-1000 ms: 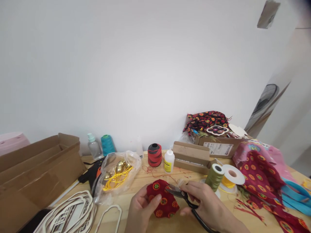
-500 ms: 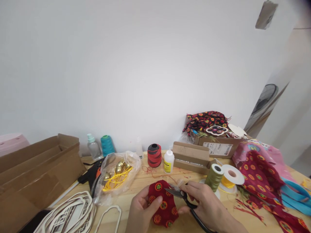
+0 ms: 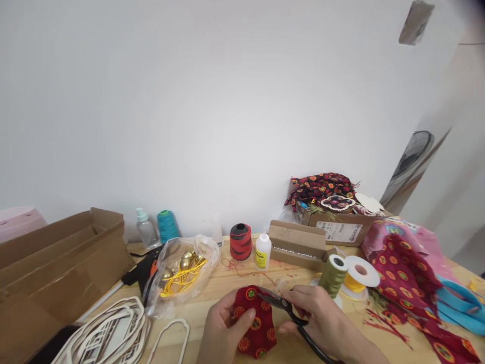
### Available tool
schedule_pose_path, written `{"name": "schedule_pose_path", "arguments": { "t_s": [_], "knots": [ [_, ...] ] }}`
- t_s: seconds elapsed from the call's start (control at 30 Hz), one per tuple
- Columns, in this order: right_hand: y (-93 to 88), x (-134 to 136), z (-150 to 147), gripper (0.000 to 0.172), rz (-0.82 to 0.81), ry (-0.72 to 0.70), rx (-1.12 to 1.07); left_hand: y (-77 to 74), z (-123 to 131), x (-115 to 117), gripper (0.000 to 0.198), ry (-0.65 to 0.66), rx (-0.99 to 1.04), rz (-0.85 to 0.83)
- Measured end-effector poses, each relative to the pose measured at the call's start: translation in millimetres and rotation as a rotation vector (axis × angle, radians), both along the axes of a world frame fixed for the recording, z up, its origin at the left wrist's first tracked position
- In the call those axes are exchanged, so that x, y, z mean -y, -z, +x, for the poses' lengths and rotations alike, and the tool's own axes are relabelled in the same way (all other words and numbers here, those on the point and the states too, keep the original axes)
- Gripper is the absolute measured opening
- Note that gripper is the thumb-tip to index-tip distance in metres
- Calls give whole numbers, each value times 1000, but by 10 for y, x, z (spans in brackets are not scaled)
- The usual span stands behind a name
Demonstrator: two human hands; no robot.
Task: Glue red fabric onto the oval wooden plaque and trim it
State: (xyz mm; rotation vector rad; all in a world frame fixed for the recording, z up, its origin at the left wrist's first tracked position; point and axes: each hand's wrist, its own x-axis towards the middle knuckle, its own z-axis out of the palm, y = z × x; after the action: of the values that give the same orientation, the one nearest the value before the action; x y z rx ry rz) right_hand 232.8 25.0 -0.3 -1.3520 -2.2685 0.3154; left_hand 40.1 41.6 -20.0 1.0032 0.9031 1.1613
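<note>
Cloth [image 3: 261, 331] is at 6 o'clock in view, over the bench [image 3: 196, 305]: small, dark red, ringed orange-yellow motifs, green centres on the ones nearest its 12 and 6 o'clock, uneven outline. Left hand [image 3: 223, 323] comes in from 7 o'clock, grip clamped on the cloth, thumb flat on the near face, fingers behind. Right hand [image 3: 316, 309] comes in from 4 o'clock, grip wrapped round the scissors' [image 3: 285, 304] black handles, blades pointing to 10 o'clock and overlapping the cloth's edge at its 1 o'clock. Can't tell if they're biting. Labels, clock from the cloth: bottle [image 3: 265, 244] at 12, upright, yellow label with dark print, too small to read. Small box [image 3: 301, 236] at 1, white lettering along its inside, not legible. Big box [image 3: 311, 221] toward 2, white shipping-type label with barcode and text, also unreadable.
</note>
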Motion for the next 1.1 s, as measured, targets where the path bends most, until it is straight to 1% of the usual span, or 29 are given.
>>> {"name": "schedule_pose_path", "arguments": {
  "t_s": [0.27,0.5,0.67,0.87,0.97,1.1],
  "knots": [
    [20,5,44,35,28,-2,42,-27,7,13,34,8,-27,4],
    [1,-10,75,33,58,3,77,-38,10,27,33,33,-20,17],
    [-3,-29,105,37,59,3,74,-69,6,33,38,58,-22,15],
    [13,-46,125,40,57,-27,16,-40,-21,1,35,108,-27,37],
    [11,-44,114,41,45,-31,-15,-15,-35,-23,30,108,-2,45],
    [8,-34,109,51,36,-38,-64,-25,-51,-34,26,105,53,27]
  ]
}}
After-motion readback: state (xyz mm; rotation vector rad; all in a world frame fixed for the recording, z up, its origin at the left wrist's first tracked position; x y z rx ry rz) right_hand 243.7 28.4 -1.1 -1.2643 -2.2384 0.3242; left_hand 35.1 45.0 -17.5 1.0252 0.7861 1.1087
